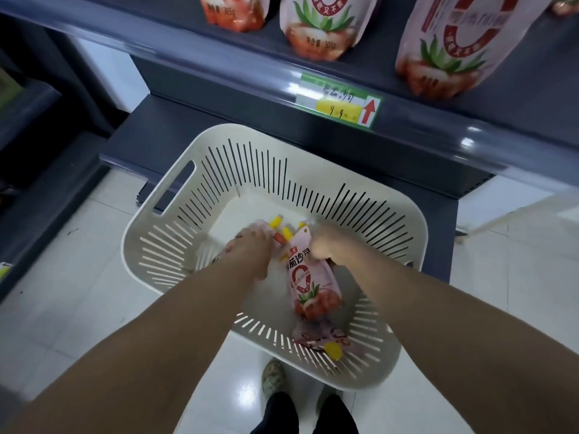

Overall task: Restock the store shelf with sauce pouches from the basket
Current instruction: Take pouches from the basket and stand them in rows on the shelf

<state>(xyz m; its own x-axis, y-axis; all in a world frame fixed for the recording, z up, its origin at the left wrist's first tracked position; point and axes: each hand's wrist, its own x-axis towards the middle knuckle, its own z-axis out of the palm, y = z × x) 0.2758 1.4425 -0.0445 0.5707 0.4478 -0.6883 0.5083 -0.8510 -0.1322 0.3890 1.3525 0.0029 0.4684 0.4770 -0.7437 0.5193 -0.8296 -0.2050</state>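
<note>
We see both hands down in the cream basket [131, 242]. Our right hand [326, 245] curls on a sauce pouch [308, 277] at its top corner; the left hand [250, 244], at its nine o'clock, covers yellow-capped pouches [277, 222] — grip too blurred to tell. The shelf [219, 57] stands at twelve o'clock.

Dim, motion-blurred, glare on floor [241, 399]

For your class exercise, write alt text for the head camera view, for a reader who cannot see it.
A person's left hand and right hand reach into a cream slotted plastic basket, among pink sauce pouches with yellow caps. Above, a dark grey shelf holds more upright pouches.
</note>
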